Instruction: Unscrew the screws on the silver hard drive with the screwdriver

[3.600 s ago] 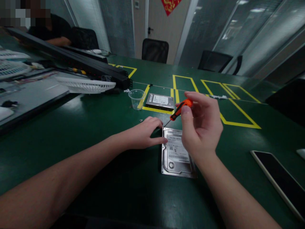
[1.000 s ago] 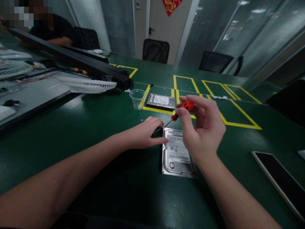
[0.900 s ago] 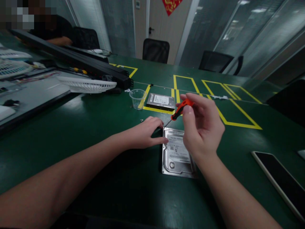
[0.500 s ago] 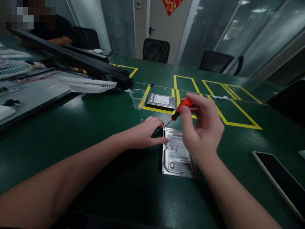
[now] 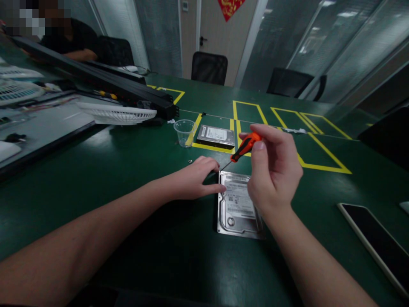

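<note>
A silver hard drive point(image 5: 241, 209) with a white label lies flat on the green table in front of me. My left hand point(image 5: 204, 177) steadies its upper left edge, thumb on the top face and curled fingers at the side. In my right hand point(image 5: 276, 166) is an orange and black screwdriver point(image 5: 245, 148), gripped between thumb and fingers. Its thin shaft slants down to the drive's upper left corner, where the tip appears to meet the corner screw spot. Part of the drive's right side is hidden behind my right hand.
Beyond it, a second hard drive point(image 5: 216, 135) lies within yellow tape, beside a clear plastic cup point(image 5: 185, 133). Tiny metal bits point(image 5: 190, 161) are left of my hand. A phone point(image 5: 377, 243) lies at right; a white fan grille point(image 5: 116, 114) and long black bar point(image 5: 105, 81) occupy the left.
My right thumb and fingers have shifted on the screwdriver handle, and the hand has moved slightly right, showing more of the handle. My left hand and the drive have stayed put.
</note>
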`<state>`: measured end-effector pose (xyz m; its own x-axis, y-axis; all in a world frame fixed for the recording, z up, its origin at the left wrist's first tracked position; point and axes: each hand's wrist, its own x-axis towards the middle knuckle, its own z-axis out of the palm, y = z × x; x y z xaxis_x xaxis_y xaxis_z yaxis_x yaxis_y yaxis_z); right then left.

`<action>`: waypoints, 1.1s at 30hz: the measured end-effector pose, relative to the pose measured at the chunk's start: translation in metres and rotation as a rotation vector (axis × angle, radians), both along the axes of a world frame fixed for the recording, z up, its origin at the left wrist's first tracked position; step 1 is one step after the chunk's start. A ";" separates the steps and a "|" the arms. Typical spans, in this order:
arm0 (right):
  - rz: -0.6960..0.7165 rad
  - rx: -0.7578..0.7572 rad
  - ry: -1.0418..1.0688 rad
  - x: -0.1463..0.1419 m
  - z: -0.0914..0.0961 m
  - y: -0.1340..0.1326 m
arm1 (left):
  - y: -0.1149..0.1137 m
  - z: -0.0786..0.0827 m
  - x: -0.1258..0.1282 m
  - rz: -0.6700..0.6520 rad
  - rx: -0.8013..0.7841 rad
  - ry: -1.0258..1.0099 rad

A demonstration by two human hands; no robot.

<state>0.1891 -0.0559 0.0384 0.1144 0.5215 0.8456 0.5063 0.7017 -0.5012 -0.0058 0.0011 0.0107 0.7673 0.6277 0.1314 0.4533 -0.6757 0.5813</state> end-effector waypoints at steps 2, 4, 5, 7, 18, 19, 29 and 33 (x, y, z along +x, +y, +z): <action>0.024 -0.002 0.012 -0.002 -0.001 0.000 | 0.000 0.000 0.000 0.005 -0.001 0.003; 0.026 -0.005 0.017 -0.003 -0.001 0.000 | 0.000 0.000 0.000 0.012 -0.007 0.015; 0.020 -0.004 0.017 -0.003 -0.001 0.000 | 0.000 0.000 0.000 0.014 -0.009 0.022; -0.002 0.002 0.008 -0.003 0.000 0.001 | 0.000 0.000 0.000 0.013 -0.008 0.027; 0.000 0.007 -0.036 -0.002 0.001 0.000 | -0.001 0.000 0.000 0.009 0.002 0.027; 0.003 -0.001 -0.043 -0.001 0.001 0.000 | 0.000 0.000 0.000 0.008 0.002 0.026; -0.051 0.026 -0.114 0.001 0.000 0.003 | 0.001 -0.003 0.001 0.014 0.011 0.018; -0.063 0.026 -0.106 0.000 0.003 0.001 | 0.000 -0.002 0.001 0.011 0.015 0.012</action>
